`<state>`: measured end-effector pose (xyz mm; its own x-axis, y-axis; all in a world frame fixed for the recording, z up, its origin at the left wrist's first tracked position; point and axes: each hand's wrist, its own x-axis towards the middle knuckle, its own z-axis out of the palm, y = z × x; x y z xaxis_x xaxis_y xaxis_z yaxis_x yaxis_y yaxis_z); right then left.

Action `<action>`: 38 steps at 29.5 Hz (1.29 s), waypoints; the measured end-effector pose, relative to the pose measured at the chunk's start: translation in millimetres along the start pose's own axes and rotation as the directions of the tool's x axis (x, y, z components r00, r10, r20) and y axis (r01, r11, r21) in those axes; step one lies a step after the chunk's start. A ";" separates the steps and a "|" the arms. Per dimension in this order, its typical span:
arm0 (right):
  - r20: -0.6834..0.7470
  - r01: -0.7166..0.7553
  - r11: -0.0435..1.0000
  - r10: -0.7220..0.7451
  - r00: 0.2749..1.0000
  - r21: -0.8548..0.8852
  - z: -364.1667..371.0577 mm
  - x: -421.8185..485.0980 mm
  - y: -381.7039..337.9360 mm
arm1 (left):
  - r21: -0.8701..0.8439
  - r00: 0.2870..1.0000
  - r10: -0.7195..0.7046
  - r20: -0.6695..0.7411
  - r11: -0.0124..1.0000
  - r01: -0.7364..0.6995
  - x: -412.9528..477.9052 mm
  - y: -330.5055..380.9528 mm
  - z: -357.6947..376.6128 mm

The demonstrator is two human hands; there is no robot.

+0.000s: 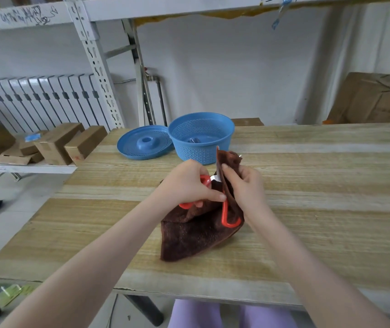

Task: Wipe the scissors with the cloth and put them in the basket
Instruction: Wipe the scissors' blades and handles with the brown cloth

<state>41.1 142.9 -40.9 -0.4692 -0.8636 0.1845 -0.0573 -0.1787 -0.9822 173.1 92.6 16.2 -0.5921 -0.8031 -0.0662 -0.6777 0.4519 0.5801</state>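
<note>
The scissors point(225, 215) are held up off the counter point(307, 209), between the two hands and just in front of the person. Their long axis runs from the red handles, low and nearest the body, up and away to the blades, which point toward the basket point(203, 150) and lean a little right. The left hand point(186, 185) grips one red loop, with the other loop hanging free below and to the right, so the handles look splayed apart. The right hand point(246, 185) pinches the cloth point(189, 237) around the blade. Only a short strip of metal shows near the pivot, and the tip is hidden in the fold. The rest of the cloth drapes down onto the counter. The basket stands straight ahead beyond the hands, near the cloth's top corner, with its lid point(141, 147) just beside it on the left. The left hand, which holds the handles, seems best placed to carry them forward, tip first, once wiping is done.
</note>
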 end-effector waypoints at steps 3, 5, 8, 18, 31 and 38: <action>0.001 0.035 0.991 -0.035 0.999 -0.132 -3.7 2.9 -2.0 | -0.119 0.998 -0.006 -0.070 0.993 -0.002 1.7 -4.7 11.6; 0.086 0.016 0.991 -0.004 0.996 -0.134 -9.2 2.7 -1.2 | -0.152 0.996 -0.027 -0.090 0.988 0.013 1.7 -8.7 13.8; 0.286 -0.097 0.995 0.101 0.953 -0.030 -20.9 0.7 1.7 | -0.117 0.995 -0.044 -0.086 0.993 0.033 1.0 -11.8 14.3; 0.122 -0.067 0.998 0.067 0.990 -0.010 -10.8 0.4 -3.0 | 0.151 0.988 0.003 -0.157 0.988 0.021 -0.6 3.9 -0.6; 0.106 -0.044 0.998 0.050 0.993 -0.051 -7.4 0.3 -5.3 | 0.192 0.976 0.024 -0.218 0.981 0.019 -3.2 1.5 1.3; 0.317 -0.162 0.986 0.144 0.937 0.031 -16.6 6.4 -6.7 | 0.165 0.986 0.009 -0.169 0.986 0.019 -3.4 -1.2 3.2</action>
<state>23.9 146.4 -33.7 -0.1685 -0.9848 0.0419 0.0470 -0.0505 -0.9976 174.5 96.0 13.1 -0.5162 -0.8530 0.0771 -0.7517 0.4944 0.4365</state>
